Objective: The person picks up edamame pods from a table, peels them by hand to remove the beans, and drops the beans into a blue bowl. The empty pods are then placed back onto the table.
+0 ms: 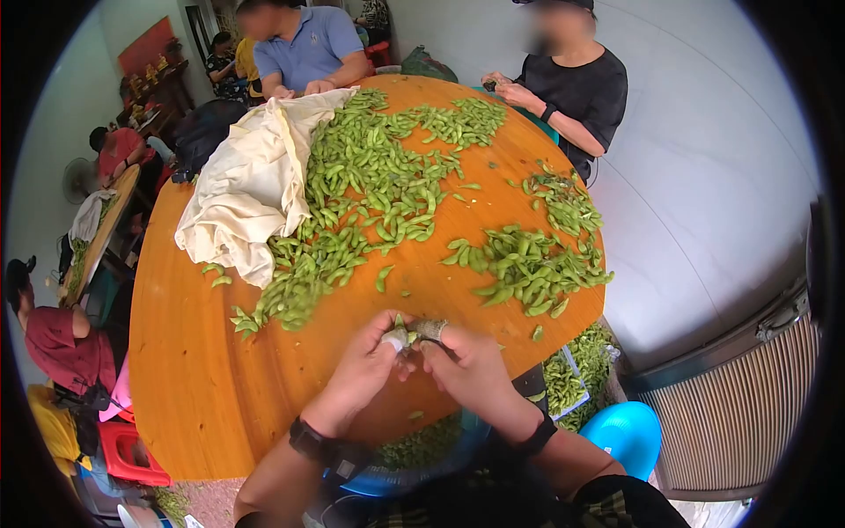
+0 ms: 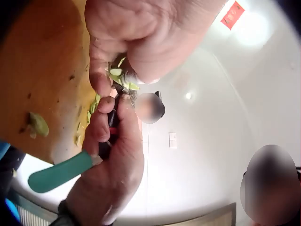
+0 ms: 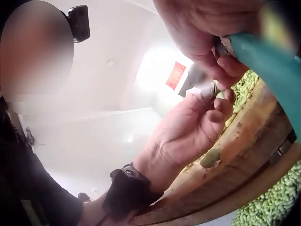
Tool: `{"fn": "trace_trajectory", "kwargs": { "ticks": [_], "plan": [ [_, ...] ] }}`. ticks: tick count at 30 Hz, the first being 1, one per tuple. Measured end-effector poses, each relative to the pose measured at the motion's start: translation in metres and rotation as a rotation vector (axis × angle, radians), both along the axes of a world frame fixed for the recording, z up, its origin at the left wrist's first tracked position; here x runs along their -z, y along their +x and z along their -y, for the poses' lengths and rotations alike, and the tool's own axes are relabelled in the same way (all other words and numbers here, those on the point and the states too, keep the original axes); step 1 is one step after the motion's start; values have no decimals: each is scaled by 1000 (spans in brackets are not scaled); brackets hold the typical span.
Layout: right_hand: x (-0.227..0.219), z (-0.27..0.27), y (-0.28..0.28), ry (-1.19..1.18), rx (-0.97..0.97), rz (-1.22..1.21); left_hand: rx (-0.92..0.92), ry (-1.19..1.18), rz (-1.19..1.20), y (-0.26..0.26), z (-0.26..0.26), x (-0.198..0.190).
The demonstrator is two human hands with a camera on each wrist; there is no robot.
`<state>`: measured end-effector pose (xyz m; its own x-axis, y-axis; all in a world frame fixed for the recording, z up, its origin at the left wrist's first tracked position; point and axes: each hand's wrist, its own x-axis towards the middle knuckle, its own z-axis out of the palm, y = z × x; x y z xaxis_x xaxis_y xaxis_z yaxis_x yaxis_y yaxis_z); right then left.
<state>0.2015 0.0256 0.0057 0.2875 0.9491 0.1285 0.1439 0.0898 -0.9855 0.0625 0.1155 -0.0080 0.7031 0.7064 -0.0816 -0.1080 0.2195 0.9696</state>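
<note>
Over the table's near edge, my left hand pinches a green bean pod between thumb and fingers. White wrapping covers the thumb tip. My right hand grips a small tool with a teal handle; the handle juts out past the heel of the hand. The tool's dark front part runs between the right fingers and meets the pod. Its working tip is mostly hidden by the fingertips, and I cannot tell its exact kind. A greyish wrap shows on one right finger. Both hands meet at the fingertips.
Heaps of bean pods cover the round wooden table, beside a cream cloth. A nearer pile lies at right. Below the hands stands a blue basin with green contents. Two people sit across the table.
</note>
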Motion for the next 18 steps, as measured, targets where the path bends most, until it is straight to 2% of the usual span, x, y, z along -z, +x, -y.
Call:
{"fn": "trace_trajectory", "kwargs": {
  "ticks": [3, 5, 6, 8, 12, 14, 18],
  "plan": [
    [6, 3, 1, -98, -24, 27, -7, -85, 31, 0, 2, 0],
    [3, 3, 1, -159, -33, -159, -7, -71, -49, 1, 1, -1],
    [3, 3, 2, -158, -34, -159, -8, -70, -49, 0, 0, -2],
    [2, 2, 6, -207, -55, -283, 83, -105, -31, -3, -4, -3],
    [-1, 3, 7, -181, -3, -206, 63, -106, -60, 2, 2, -15],
    [2, 4, 6, -161, -38, -120, 89, 171, -52, 5, 3, -7],
    [-4, 6, 8, -235, -60, -277, 118, 76, -58, 0, 0, -3]
  ]
}}
